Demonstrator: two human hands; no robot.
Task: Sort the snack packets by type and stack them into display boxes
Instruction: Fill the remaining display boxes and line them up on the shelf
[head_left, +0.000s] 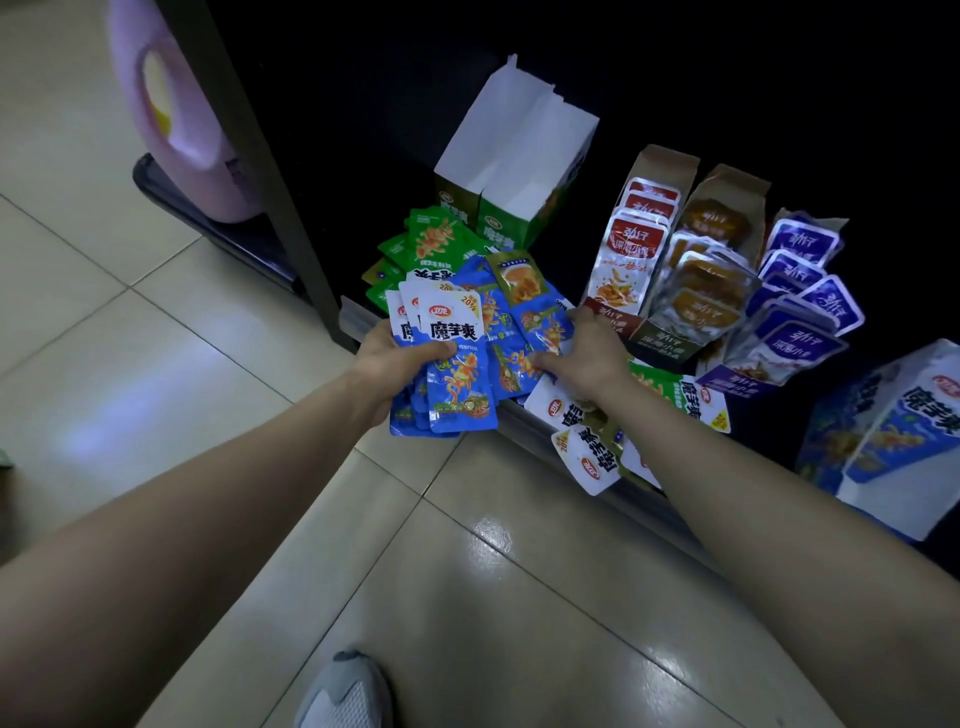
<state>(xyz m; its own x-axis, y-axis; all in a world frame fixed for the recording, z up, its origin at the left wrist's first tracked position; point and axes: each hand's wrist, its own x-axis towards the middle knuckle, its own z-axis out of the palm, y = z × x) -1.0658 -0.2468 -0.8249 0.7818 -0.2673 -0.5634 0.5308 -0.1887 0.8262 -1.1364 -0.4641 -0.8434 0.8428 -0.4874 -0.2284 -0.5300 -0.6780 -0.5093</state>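
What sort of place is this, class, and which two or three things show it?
Probably a small shop. Display boxes packed with matching snack packets stand in a row on a low shelf, a large pink bottle stands to its left, and the floor is tiled.

Blue packets (460, 379) showing white tops, orange print. Green packets (434, 239) showing orange print. Also showing: red-silver packets (631, 249), brown packets (701, 296), purple packets (802, 241). Jug (176, 119) showing pink; floor tiles (156, 364) showing beige.

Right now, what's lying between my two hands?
Head view: loose blue packets lie between the left hand, which grips a blue stack, and the right hand touching them.
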